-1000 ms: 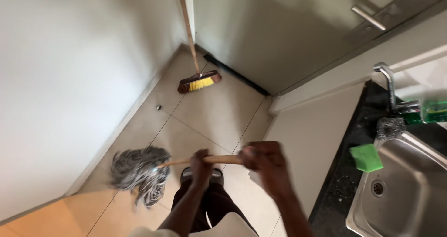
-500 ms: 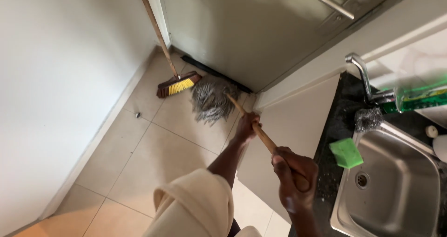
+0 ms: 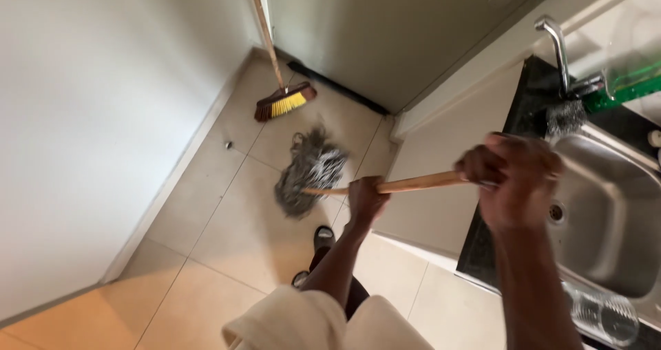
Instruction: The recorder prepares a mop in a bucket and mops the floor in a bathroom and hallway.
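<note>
Broom handle cut by top edge; mop handle end hidden in right hand.

Two bare arms reach forward from the bottom of the view. The left hand sits near the centre, its arm stretched out straight from a cream sleeve toward twelve o'clock, fingers curled in a closed grip around a thin wooden handle. The right hand is nearer the camera and higher, at about three o'clock from the left hand, well apart from it. Its forearm rises from five o'clock, wrist bent, fist wrapped tightly over the handle's upper end, knuckles facing up.
</note>
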